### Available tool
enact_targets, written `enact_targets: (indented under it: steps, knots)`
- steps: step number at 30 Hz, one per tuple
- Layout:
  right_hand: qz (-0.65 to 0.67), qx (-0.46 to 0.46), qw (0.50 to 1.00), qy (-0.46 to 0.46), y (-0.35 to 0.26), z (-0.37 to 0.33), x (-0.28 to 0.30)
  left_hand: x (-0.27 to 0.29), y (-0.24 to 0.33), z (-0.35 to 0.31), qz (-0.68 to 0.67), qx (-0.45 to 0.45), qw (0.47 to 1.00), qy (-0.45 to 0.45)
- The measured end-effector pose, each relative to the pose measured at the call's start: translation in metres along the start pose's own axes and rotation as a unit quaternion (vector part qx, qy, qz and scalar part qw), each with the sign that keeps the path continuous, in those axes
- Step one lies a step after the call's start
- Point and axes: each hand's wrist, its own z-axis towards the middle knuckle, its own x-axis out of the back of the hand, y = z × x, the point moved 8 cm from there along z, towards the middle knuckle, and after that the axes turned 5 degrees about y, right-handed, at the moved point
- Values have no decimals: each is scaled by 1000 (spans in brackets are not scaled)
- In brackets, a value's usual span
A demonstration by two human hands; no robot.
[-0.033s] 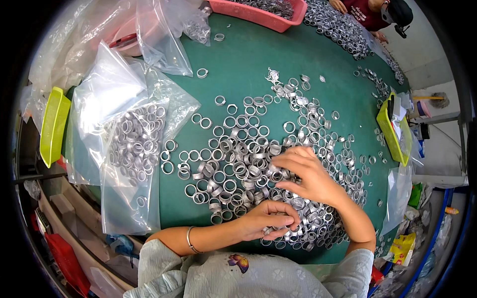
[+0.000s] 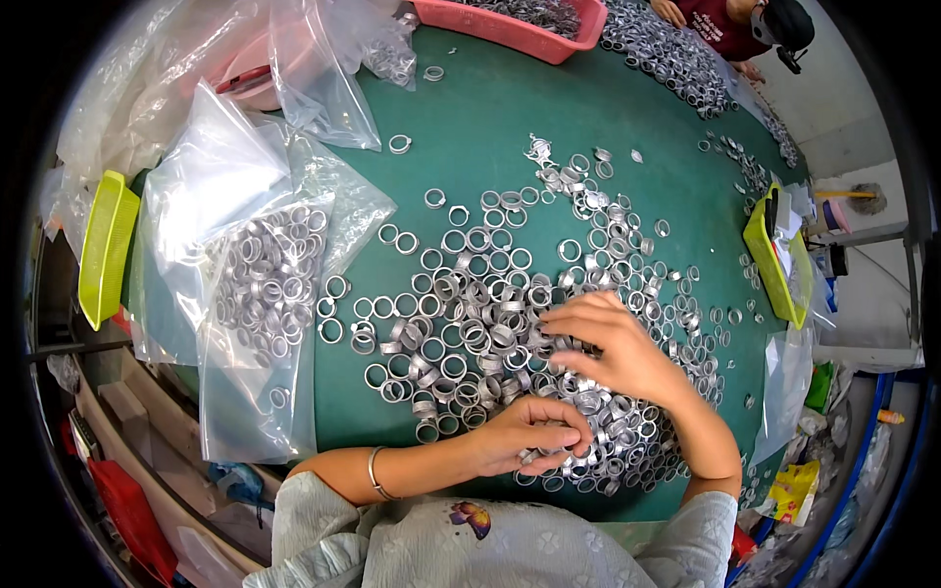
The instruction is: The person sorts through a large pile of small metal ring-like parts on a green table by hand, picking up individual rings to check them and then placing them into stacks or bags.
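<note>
Many small grey metal rings (image 2: pixel 454 367) lie in a loose heap on the green table (image 2: pixel 461 118). My left hand (image 2: pixel 534 436) rests low at the near side of the heap. Its fingers are curled in, and the edge of a metal ring (image 2: pixel 529 457) shows beneath them; the palm side is hidden. Over the middle of the heap, my right hand (image 2: pixel 622 353) is held with fingers bent and the thumb apart from them. Its fingertips are beside several rings, and I see none gripped.
At left lies a clear plastic bag (image 2: pixel 257 407) with rings inside. A pink basin (image 2: pixel 585 27) stands at the far edge. Yellow-green baskets stand at the left (image 2: pixel 106 250) and right (image 2: pixel 769 257). A co-worker (image 2: pixel 730 24) sits at the far right by another ring pile (image 2: pixel 667 61).
My right hand has shifted slightly to the right, its fingertips drawing back from the rings beside them. My left hand stays in place.
</note>
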Motion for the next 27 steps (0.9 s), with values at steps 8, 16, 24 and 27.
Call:
enact_targets:
  steps: [8,16,24,27]
  knots:
    - [-169,5,963,208,58,101,11,5,18,1,-44,-34,998,12]
    - [105,-36,988,109,18,53,25,17,49,-6,-68,-180,964,184]
    - [136,-38,986,83,9,31,29,35,41,-8,-66,-195,966,154]
    - [80,-129,962,226,76,48,60,29,37,-7,-47,-153,972,171]
